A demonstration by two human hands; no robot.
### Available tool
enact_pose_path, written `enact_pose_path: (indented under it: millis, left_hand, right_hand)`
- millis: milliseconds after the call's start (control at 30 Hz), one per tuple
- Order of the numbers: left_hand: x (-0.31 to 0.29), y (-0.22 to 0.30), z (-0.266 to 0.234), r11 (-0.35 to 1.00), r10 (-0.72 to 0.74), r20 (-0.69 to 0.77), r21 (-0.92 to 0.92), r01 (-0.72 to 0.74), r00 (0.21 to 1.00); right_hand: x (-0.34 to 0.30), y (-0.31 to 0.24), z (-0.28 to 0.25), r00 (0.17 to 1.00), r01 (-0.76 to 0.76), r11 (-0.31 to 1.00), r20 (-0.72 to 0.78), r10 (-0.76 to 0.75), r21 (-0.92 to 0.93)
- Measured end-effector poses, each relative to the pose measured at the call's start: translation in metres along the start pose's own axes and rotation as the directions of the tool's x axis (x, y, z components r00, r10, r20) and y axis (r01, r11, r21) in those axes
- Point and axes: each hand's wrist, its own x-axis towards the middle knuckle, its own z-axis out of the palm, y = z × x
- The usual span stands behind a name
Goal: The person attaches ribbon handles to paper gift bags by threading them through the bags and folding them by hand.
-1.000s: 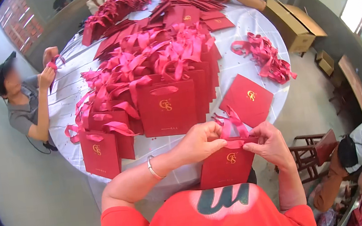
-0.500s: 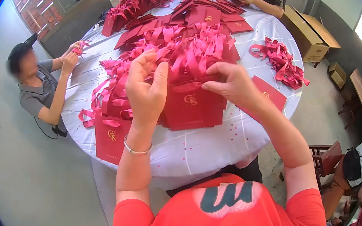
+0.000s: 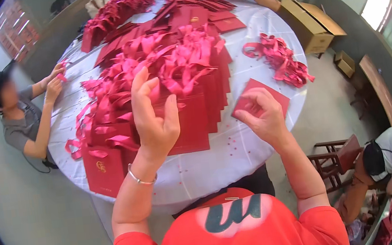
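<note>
Red rectangular paper bags with pink ribbon handles (image 3: 194,130) crowd the round white-clothed table (image 3: 207,172)! Left hand (image 3: 154,122), fingers spread, empty, before them; right hand (image 3: 263,114), loosely curled, empty, hovers over a flat red bag (image 3: 282,101).

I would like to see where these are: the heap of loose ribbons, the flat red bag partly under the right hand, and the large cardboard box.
Loose ribbons (image 3: 284,60): head view, middle of the heap.
Flat red bag (image 3: 280,99): head view, near its right corner.
Cardboard box (image 3: 319,42): head view, near side.
</note>
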Motion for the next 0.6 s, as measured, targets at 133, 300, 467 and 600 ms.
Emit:
enact_pose_path:
  millis: [133, 300, 467, 600]
  left_hand:
    - [-0.007, 0.013, 0.006, 0.988, 0.144, 0.112, 0.048, -0.15, 0.983]
    - [-0.018, 0.024, 0.022, 0.958, 0.285, 0.224, -0.086, -0.273, 0.932]
    - [-0.043, 0.036, 0.03, 0.899, 0.426, 0.514, -0.334, -0.284, 0.745]
    - [-0.052, 0.044, 0.036, 0.935, 0.338, 0.579, -0.297, -0.194, 0.742]
  right_hand:
    - [-0.027, 0.027, -0.037, 1.0, 0.01, 0.887, 0.018, -0.002, -0.461]
    - [-0.05, 0.043, -0.057, 0.979, -0.093, 0.878, 0.117, 0.166, -0.469]
    - [-0.04, 0.03, -0.054, 0.977, -0.105, 0.886, 0.12, 0.177, -0.452]
    - [-0.044, 0.02, -0.052, 0.978, -0.119, 0.916, 0.116, 0.175, -0.382]
